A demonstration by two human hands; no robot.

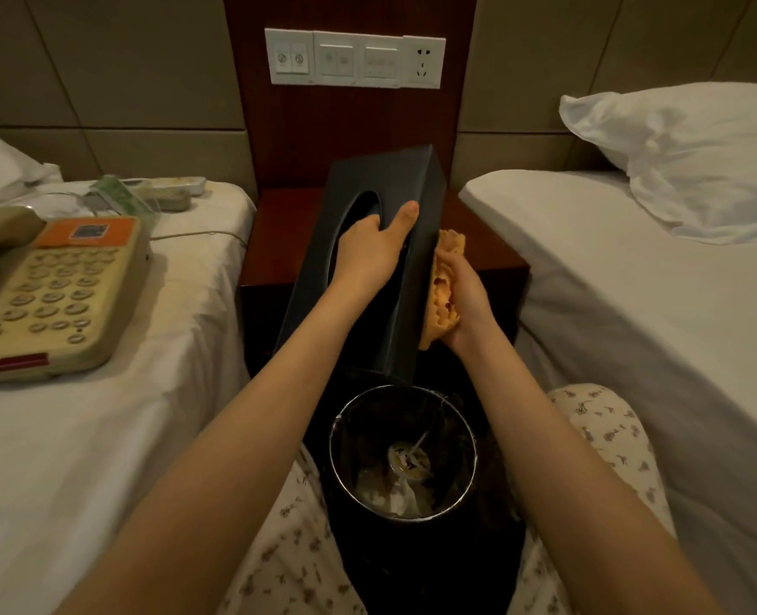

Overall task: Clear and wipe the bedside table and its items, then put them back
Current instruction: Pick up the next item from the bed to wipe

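A black tissue box (pixel 376 299) is tilted up on end above the dark wooden bedside table (pixel 279 241). My left hand (pixel 374 250) grips it, fingers hooked into the oval slot and thumb lying across the top face. My right hand (pixel 461 299) holds a crumpled orange cloth (pixel 443 286) pressed against the box's right side. A beige telephone (pixel 52 295) lies on the left bed, with a green-labelled clear stand (pixel 119 197) and a remote control (pixel 168 188) behind it.
A round bin (pixel 403 450) with rubbish inside stands on the floor between my knees. White beds (pixel 634 326) flank the table, a pillow (pixel 696 153) on the right one. A switch and socket panel (pixel 354 59) is on the wall above.
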